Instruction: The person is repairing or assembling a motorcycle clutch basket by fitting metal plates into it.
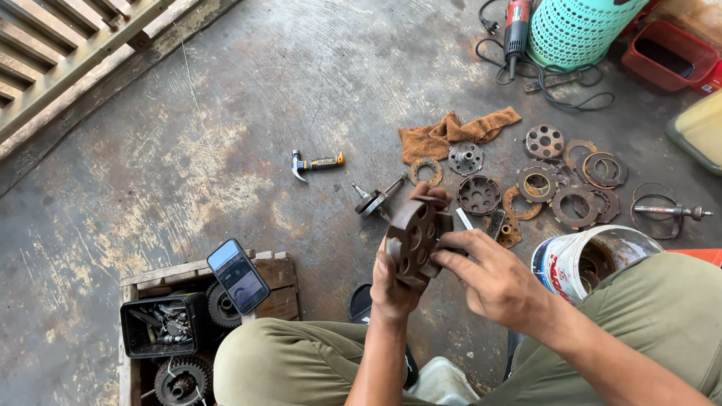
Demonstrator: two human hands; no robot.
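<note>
My left hand (pixel 392 286) grips a round, rusty brown metal disc (pixel 414 239) with several holes, held upright in front of me. My right hand (pixel 487 277) reaches in from the right, fingertips touching the disc's right edge. Both hands hover above the concrete floor (pixel 226 150), between my knees in olive trousers. Part of the disc's rear side is hidden by my left palm.
Several rusty rings and plates (pixel 556 188) lie spread on the floor beyond, with a brown rag (pixel 451 131) and a hammer (pixel 316 163). A crank part (pixel 374 199) lies near. A white bucket (pixel 587 259) stands right. A wooden crate (pixel 195 323) with gears and a phone (pixel 238 276) sits left.
</note>
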